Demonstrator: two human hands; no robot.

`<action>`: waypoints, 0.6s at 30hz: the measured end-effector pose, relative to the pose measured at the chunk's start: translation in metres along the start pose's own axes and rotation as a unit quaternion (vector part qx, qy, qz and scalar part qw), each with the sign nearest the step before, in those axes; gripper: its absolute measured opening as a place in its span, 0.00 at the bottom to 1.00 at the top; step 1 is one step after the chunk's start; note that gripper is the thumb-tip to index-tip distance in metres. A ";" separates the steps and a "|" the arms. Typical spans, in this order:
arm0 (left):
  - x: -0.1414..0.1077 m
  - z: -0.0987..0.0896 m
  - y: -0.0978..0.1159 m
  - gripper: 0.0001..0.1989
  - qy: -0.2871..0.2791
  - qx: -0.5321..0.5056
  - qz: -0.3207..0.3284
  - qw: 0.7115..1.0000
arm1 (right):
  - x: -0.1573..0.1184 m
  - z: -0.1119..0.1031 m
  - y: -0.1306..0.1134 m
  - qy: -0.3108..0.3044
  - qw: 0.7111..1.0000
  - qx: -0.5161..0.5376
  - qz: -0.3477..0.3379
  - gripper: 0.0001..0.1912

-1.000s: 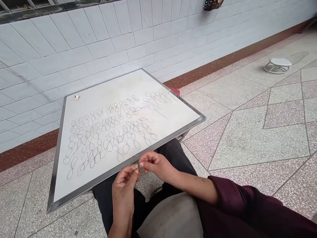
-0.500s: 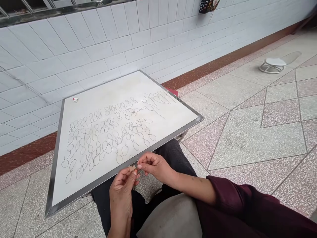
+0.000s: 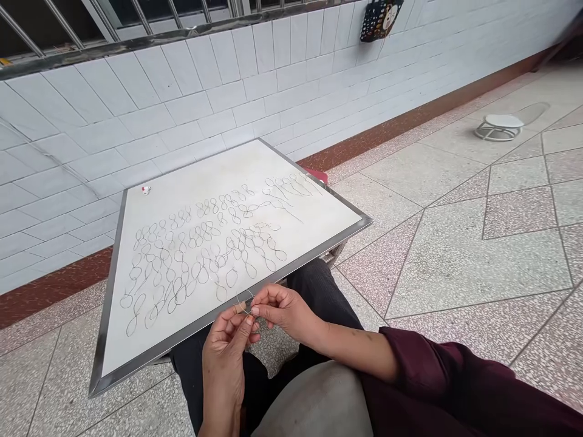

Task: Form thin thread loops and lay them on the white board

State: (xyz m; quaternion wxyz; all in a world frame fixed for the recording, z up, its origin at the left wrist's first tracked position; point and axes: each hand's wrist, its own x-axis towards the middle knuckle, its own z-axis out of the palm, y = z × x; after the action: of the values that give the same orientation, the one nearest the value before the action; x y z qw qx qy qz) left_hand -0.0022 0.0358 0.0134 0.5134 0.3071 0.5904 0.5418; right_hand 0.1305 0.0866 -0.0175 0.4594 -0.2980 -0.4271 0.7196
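Note:
My left hand [image 3: 230, 343] is closed in a pinch on a thin wire [image 3: 243, 304] in front of the table's near edge. A tan wrap circles one of its fingers. Close against it, my right hand [image 3: 285, 312] pinches the same wire between thumb and forefinger. The wire curves up from the fingertips over the dark rim. On the white board [image 3: 314, 233] behind lie several thin wire pieces twisted into figure-eight loops [image 3: 177, 294], set in uneven rows. Some pieces at the right end have straight tails.
A small red and white object [image 3: 146, 190] sits at the board's far left corner. A tiled wall [image 3: 182, 115] with a barred window stands behind. A patterned bag [image 3: 381, 19] hangs there. A low white stool [image 3: 500, 125] stands on the floor at right.
The view has tilted up a little, showing more of the window and bag. My hands remain together, and a longer curve of wire now shows above the fingertips.

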 end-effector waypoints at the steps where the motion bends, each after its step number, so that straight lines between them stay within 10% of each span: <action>1: -0.001 -0.001 0.000 0.24 -0.004 0.002 0.001 1.000 | -0.001 0.000 0.000 -0.005 1.000 -0.002 0.000 0.20; 18: -0.005 -0.007 -0.003 0.27 -0.023 0.040 0.010 0.999 | -0.012 -0.005 0.006 -0.072 0.994 -0.079 -0.037 0.14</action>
State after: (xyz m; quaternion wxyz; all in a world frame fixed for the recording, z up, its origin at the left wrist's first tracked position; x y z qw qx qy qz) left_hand -0.0065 0.0278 0.0110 0.5083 0.3458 0.5964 0.5160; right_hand 0.1370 0.0759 -0.0249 0.4290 -0.2650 -0.5252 0.6855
